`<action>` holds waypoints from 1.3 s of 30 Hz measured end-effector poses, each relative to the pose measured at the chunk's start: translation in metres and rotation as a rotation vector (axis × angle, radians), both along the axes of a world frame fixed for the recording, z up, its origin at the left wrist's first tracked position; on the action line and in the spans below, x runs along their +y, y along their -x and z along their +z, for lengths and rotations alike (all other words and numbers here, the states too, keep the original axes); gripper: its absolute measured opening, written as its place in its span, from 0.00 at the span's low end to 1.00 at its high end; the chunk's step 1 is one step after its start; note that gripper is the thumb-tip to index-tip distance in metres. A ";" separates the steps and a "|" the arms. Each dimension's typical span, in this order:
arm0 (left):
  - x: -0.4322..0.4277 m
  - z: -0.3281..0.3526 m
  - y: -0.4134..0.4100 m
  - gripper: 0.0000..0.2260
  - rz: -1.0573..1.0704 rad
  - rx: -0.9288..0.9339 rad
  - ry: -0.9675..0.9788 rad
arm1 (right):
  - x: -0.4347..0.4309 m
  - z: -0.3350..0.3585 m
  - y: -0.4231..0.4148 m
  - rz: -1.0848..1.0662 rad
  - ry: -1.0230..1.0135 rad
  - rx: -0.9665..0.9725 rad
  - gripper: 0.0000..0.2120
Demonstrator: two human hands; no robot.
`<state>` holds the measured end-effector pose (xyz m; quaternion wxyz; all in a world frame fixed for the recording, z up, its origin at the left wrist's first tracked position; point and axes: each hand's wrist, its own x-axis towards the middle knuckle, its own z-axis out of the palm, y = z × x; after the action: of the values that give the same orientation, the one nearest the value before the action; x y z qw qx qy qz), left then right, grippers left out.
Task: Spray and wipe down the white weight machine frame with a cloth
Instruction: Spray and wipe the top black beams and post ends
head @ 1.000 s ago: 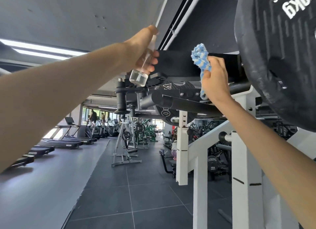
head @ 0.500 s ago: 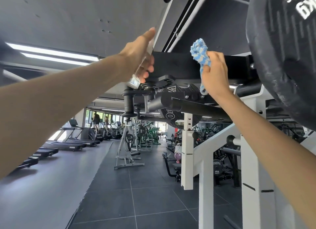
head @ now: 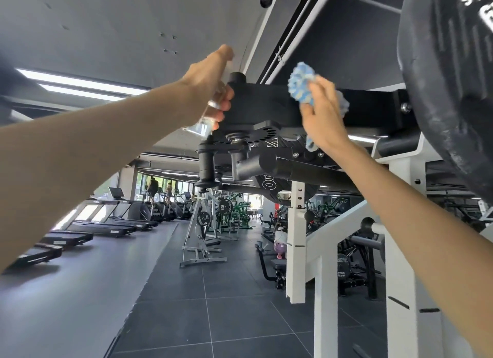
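At upper centre, a small clear plastic spray bottle (head: pixel 203 124) is gripped in the curled left hand (head: pixel 210 89), beside a black metal crossbeam (head: pixel 262 109). A bunched blue-and-white cloth (head: pixel 300 87) is clutched against that beam by the right hand (head: pixel 321 120). The white steel machine frame (head: pixel 295 240) is seen at lower right.

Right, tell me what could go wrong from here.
The left hand holds the small clear spray bottle raised by the black metal crossbeam; mist may fall toward the person.
The blue-and-white cloth in the right hand trails near bolts below; it could snag.
The large black weight plate sits close beside that hand; a bump is possible.
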<state>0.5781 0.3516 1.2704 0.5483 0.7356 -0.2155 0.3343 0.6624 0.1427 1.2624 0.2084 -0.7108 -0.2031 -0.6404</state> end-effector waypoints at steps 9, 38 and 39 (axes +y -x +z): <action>0.036 -0.017 0.004 0.17 0.052 0.002 0.007 | 0.054 0.024 0.004 0.081 0.889 -0.010 0.16; -0.015 -0.045 -0.001 0.14 -0.261 0.137 0.026 | -0.036 -0.102 0.006 -0.067 0.075 -0.166 0.19; -0.014 -0.046 -0.001 0.14 -0.260 0.139 0.010 | -0.051 -0.102 0.003 -0.058 -0.015 -0.121 0.20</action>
<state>0.5796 0.3373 1.2245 0.6041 0.7203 -0.2688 0.2097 0.6597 0.0921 1.1602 0.1823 -0.6749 -0.1898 -0.6894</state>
